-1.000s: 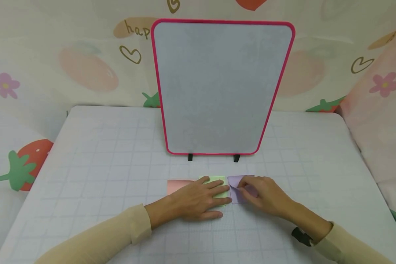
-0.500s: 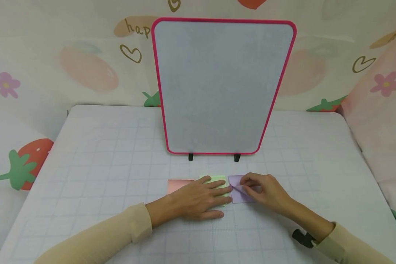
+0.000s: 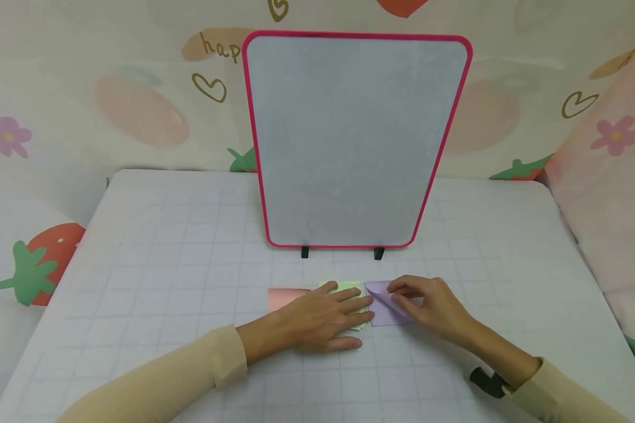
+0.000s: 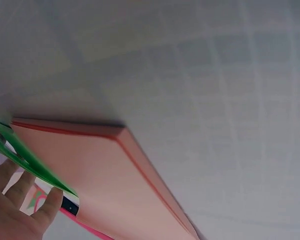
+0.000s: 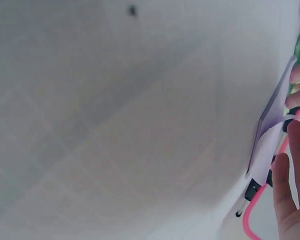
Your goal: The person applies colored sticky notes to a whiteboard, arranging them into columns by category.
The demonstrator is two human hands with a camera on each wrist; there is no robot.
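Three sticky note pads lie in a row on the table: pink [image 3: 286, 298], green [image 3: 349, 286] and purple [image 3: 385, 316]. My left hand [image 3: 320, 320] lies flat with spread fingers over the green pad, its fingertips reaching the purple pad's left edge. It hides part of the pink and green pads. My right hand [image 3: 431, 305] pinches the top sheet of the purple pad and holds it peeled up. In the right wrist view the lifted purple sheet [image 5: 267, 150] curls away from the pad beneath. The left wrist view shows the pink pad [image 4: 105, 175] as a thick block.
Behind the pads a whiteboard [image 3: 354, 141] with a pink frame stands upright on small black feet [image 3: 304, 252]. The white table [image 3: 164, 264] has a faint grid. A curtain [image 3: 137, 47] with fruit prints hangs behind it.
My right hand has moved slightly up and to the right, lifting more of the purple sheet from its left side. My left hand has stayed nearly in place on the green pad.
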